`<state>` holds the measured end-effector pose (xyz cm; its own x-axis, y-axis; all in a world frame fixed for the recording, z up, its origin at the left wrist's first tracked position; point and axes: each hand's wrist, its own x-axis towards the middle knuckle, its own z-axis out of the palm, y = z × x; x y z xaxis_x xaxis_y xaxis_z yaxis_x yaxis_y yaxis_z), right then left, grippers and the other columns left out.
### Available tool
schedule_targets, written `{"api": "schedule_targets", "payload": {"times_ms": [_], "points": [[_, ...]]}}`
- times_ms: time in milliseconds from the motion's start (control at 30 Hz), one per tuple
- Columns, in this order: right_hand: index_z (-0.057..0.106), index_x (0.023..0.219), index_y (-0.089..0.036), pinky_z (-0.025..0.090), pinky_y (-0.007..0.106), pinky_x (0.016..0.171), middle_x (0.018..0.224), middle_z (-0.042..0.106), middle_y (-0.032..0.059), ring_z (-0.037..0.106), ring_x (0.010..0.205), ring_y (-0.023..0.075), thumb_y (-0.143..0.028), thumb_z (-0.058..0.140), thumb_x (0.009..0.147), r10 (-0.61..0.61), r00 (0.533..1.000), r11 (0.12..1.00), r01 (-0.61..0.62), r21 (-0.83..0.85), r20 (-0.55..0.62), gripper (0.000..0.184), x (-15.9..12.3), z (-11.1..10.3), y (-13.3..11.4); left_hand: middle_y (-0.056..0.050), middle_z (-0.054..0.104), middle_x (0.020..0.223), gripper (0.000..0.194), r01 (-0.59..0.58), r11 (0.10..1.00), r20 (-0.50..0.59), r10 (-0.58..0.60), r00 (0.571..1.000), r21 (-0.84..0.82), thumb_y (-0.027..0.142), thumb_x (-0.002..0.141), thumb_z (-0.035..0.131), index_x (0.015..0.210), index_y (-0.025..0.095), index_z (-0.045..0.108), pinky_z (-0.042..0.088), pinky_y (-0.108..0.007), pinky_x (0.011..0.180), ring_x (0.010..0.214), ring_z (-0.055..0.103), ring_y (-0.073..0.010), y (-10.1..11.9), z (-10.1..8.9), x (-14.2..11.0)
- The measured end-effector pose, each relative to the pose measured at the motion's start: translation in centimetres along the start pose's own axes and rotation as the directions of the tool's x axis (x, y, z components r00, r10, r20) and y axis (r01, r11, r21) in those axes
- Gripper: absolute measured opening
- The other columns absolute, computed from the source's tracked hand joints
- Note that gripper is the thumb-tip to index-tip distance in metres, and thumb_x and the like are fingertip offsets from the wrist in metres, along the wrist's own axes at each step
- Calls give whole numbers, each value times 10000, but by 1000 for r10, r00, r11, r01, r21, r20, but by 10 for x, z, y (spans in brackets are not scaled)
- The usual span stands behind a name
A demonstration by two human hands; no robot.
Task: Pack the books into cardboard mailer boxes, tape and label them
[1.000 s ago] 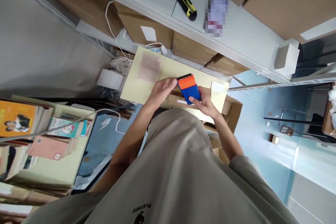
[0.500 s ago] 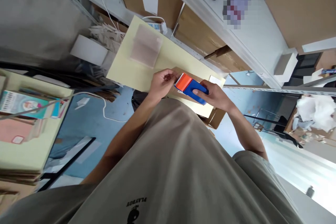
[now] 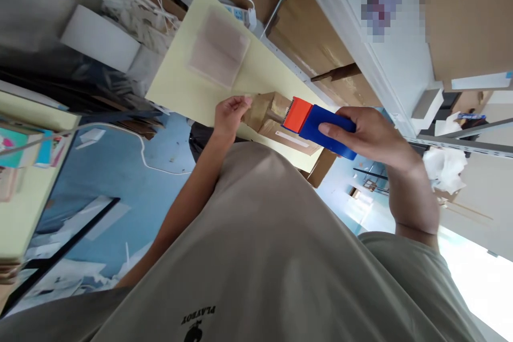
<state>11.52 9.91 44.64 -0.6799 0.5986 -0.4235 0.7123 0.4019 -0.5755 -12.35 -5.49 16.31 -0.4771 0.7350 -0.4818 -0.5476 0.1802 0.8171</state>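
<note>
My right hand (image 3: 364, 131) is wrapped around a blue and orange tape dispenser (image 3: 324, 125), its toothed orange end pointing left. My left hand (image 3: 231, 117) is closed in a pinch at the left end of a stretch of shiny tape (image 3: 260, 109), which runs toward the dispenser's orange end. Below it lies a brown cardboard box (image 3: 290, 139) with a white label strip on its near side, partly hidden by the tape and dispenser. The box rests on a pale yellow tabletop (image 3: 180, 75).
A translucent packet (image 3: 219, 48) lies on the far part of the tabletop. Behind stand a power strip (image 3: 240, 13) and large cartons (image 3: 308, 32). At upper right runs a metal-edged shelf (image 3: 340, 16). A second table (image 3: 36, 187) with books is at left.
My right hand has moved right and closer with the tape dispenser. My left hand has shifted left, so a length of tape now spans the gap. The view has turned slightly.
</note>
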Motion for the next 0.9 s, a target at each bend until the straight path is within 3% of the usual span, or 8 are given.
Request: {"api": "schedule_targets", "payload": {"times_ms": [167,367,667,900], "points": [[745,862,-219,458,333,647,754,708,13,754,782,222,-890,743,1014,38,997,996,-32,-81,65,688,24,13,-34,42,603,640,454,77,994,-14,-79,997,-74,555,903,1000,809,213,717,380,-224,500,545,502,-91,-24,4,5],[720,852,-218,406,346,638,714,676,26,684,734,214,-892,733,1015,245,960,941,-202,-272,133,694,40,12,-74,23,628,654,470,147,988,11,-146,989,-53,568,882,1008,785,203,730,369,-236,502,546,490,-93,-37,13,4],[736,903,-230,392,350,643,720,659,31,656,731,223,-959,640,1014,319,940,887,-249,-389,124,743,43,21,-67,7,659,704,378,143,990,-23,-143,989,-1,489,923,957,819,191,748,392,-239,570,624,545,-114,-57,27,7],[708,886,-245,397,360,643,714,657,40,662,721,233,-1024,579,996,363,922,872,-286,-396,135,798,43,19,-68,-40,747,905,337,20,960,-56,-4,998,279,530,970,886,1023,210,793,515,-278,708,791,654,-170,-80,27,16]]}}
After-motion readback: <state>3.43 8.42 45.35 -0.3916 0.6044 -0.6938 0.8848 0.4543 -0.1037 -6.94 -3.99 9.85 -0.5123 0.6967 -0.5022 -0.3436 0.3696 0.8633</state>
